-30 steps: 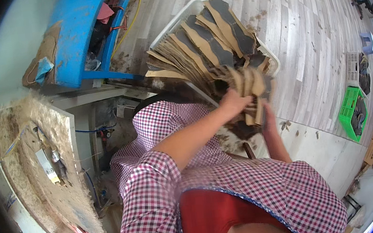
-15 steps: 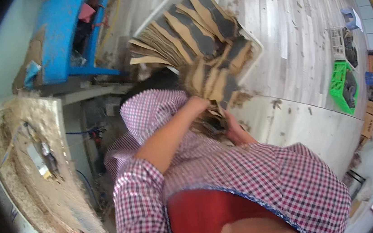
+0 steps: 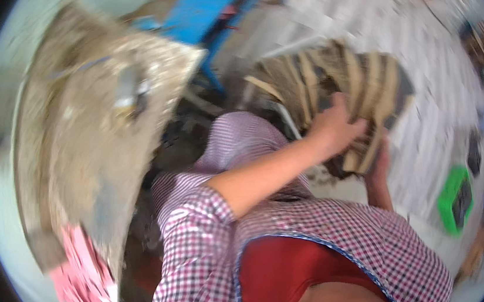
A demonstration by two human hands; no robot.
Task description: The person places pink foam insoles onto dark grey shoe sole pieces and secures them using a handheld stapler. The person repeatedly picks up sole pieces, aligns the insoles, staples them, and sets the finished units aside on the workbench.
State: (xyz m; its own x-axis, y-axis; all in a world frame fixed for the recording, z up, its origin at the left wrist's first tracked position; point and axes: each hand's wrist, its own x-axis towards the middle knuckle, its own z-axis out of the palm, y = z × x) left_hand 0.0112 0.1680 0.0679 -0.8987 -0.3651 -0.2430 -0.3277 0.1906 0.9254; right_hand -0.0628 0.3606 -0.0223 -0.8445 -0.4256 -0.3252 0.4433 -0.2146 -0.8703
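Observation:
A bundle of flat cut pieces [image 3: 374, 87], tan with dark grey and wavy at the edges, fans out over a white tray [image 3: 289, 120]. My right hand [image 3: 378, 167] is closed round the bundle's lower right side. My left hand [image 3: 334, 129] lies across the pieces with its fingers bent over their edges, closed on several of them. Both hands are slightly smeared by motion, and the fingertips are partly hidden among the layers. More such pieces [image 3: 287, 75] lie stacked in the tray, left of the bundle.
On the left stands a dusty worktable [image 3: 98, 184] with a blurred hand tool [image 3: 127, 95] on it. Pink sheets [image 3: 84, 279] hang at its near end. A blue machine frame [image 3: 203, 7] is beyond. A green basket [image 3: 455, 202] sits on the floor at right.
The view has swung left, so more of the worktable and pink sheets shows. My hands have lifted away from my lap toward the tray, and the bundle is more fanned out.

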